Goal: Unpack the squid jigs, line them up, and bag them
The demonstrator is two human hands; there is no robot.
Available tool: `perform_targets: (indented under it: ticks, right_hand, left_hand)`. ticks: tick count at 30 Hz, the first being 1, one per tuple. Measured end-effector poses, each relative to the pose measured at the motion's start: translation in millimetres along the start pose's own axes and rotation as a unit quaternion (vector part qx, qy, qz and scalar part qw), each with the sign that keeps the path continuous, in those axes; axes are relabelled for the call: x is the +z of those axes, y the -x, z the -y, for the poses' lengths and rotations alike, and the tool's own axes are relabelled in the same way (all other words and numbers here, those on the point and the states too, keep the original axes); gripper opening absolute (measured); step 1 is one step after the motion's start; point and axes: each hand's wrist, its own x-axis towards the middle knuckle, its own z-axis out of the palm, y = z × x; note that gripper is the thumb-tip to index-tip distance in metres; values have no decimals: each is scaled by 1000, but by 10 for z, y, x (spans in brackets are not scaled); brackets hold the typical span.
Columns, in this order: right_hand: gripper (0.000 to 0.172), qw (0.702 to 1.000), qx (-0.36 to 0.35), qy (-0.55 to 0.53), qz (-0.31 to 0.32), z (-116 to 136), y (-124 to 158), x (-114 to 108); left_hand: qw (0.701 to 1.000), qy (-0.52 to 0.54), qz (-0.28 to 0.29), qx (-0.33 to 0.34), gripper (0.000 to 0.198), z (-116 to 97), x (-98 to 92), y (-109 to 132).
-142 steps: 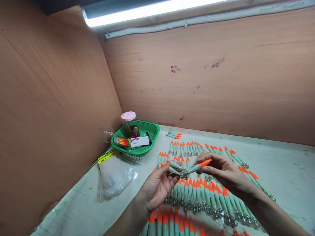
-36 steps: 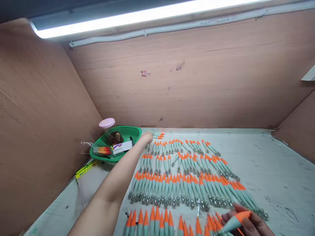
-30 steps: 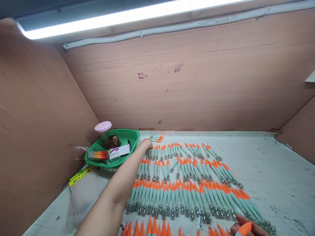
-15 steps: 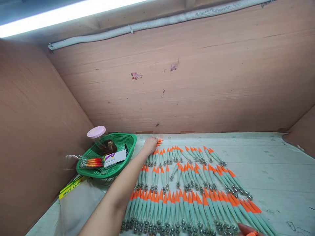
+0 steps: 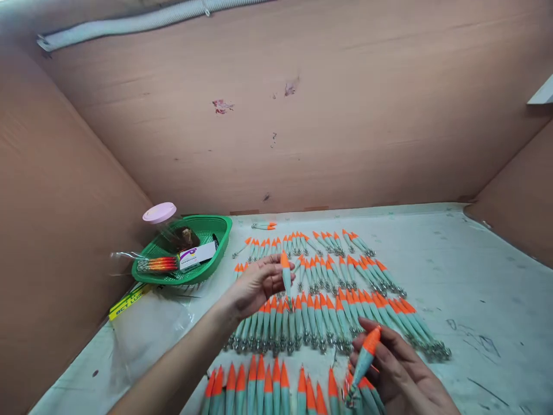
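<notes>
My left hand (image 5: 259, 282) is closed on a squid jig (image 5: 286, 275), held tip up between thumb and fingers above the rows. The jig has an orange tip and a pale green body. At the lower right, my right hand (image 5: 397, 363) grips another squid jig (image 5: 365, 358), tilted, with its hooks toward the lower left. Rows of the same squid jigs (image 5: 317, 314) lie on the table, mostly with orange tips away from me and metal hooks nearer. A nearer row (image 5: 253, 386) is cut off by the bottom edge.
A green basket (image 5: 224, 245) at the left holds a pink-lidded jar (image 5: 159, 213), a card and a bag of red-orange lures (image 5: 162, 264). Before it lies a clear plastic bag (image 5: 147, 328) with a yellow header. Wooden panels (image 5: 328, 144) enclose the table's back and sides.
My left hand has come back from the far row toward me and now holds a squid jig. My right hand has risen into view with another. The view has tilted down.
</notes>
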Motion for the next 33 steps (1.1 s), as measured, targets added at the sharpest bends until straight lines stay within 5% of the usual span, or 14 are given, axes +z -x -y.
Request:
perform_targets:
  ticks: [2,6,14,24,26,29,31,33]
  right_hand:
    - [45,1000,0,5,23,38,68,76]
    - [32,997,10,-3,72,81,194,212]
    - [21,985,61,-55,151,52,281,209]
    - [22,987,86,-38,128,14,301,257]
    - [26,990,90,-21,109,36,311,266]
    - [30,995,88,31,47,66,268,219]
    - [35,993,87,75,22,71,188,178]
    - [38,988,97,115,32,67,102,184]
  left_hand:
    - [994,73,38,-72,33,119,162,281]
    - [988,52,76,-126,36,285,345,571]
    - [983,2,102,-153,25,402,427,697]
    - [975,23,138,-174,35,449,413,768]
    - [984,4,98,-149,37,377,251,785]
    - [991,-113,-61,-40,39,193,-268,802]
    - [944,-260,-202,27,33,95,-689,805]
    - [838,-457,-296,37,24,79,-1022,780]
